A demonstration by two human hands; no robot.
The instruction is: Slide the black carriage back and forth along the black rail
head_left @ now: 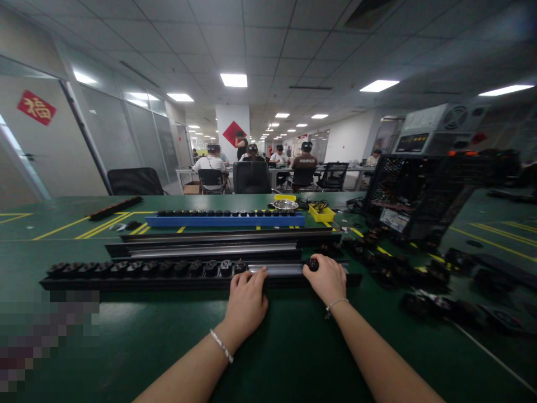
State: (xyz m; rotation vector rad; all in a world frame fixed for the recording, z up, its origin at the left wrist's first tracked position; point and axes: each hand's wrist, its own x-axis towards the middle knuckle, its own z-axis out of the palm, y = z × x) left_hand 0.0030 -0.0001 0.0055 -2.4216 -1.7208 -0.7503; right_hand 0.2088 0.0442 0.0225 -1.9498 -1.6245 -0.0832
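Observation:
A long black rail (pixel 168 285) lies across the green table in front of me, with a row of small black parts (pixel 146 269) along its left and middle stretch. Its channel (pixel 277 270) shows bare and shiny between my hands. My left hand (pixel 247 296) is closed over the rail's near edge, fingertips beside the last part in the row. Farther right, my right hand (pixel 329 280) pinches a small round black part (pixel 312 263) over the channel. The exact kind of these parts is too small to tell.
Behind the rail lie more black rails (pixel 210 249) and a blue rail (pixel 226 221) filled with parts. A yellow tray (pixel 321 214) and a metal dish (pixel 285 205) stand farther back. An open computer case (pixel 406 196) and loose dark parts (pixel 423 305) occupy the right. Several people sit beyond.

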